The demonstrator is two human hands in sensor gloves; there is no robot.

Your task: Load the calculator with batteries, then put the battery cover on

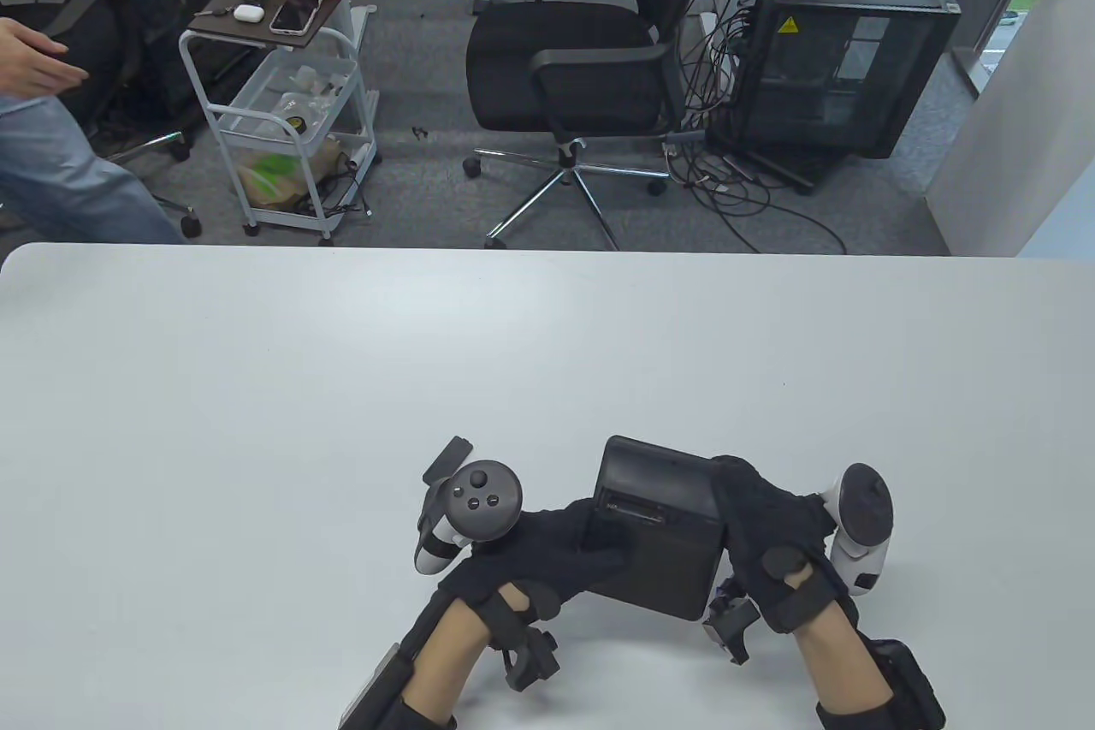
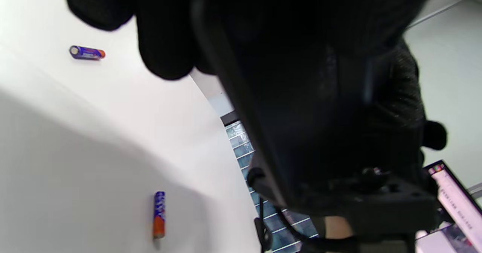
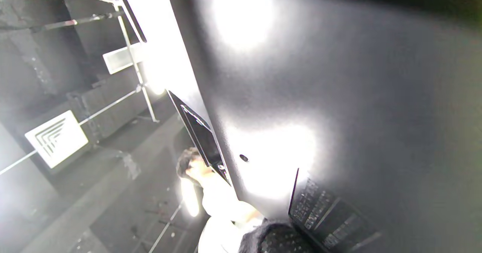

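The black calculator [image 1: 663,533] lies back side up near the table's front edge, its battery compartment [image 1: 631,510] open. My left hand [image 1: 590,550] holds its left side, fingers lying over the back just below the compartment. My right hand [image 1: 753,507] grips its right edge. The black battery cover [image 1: 446,459] lies on the table left of the calculator, behind my left tracker. Two blue-and-orange batteries [image 2: 87,52] [image 2: 159,214] lie loose on the table in the left wrist view; they do not show in the table view. The right wrist view is dark and blurred.
The white table [image 1: 257,422] stretches wide to the left and far side. Beyond its far edge stand an office chair [image 1: 582,71], a white cart [image 1: 282,122] and a computer case [image 1: 847,54]. A person [image 1: 43,131] stands at the far left.
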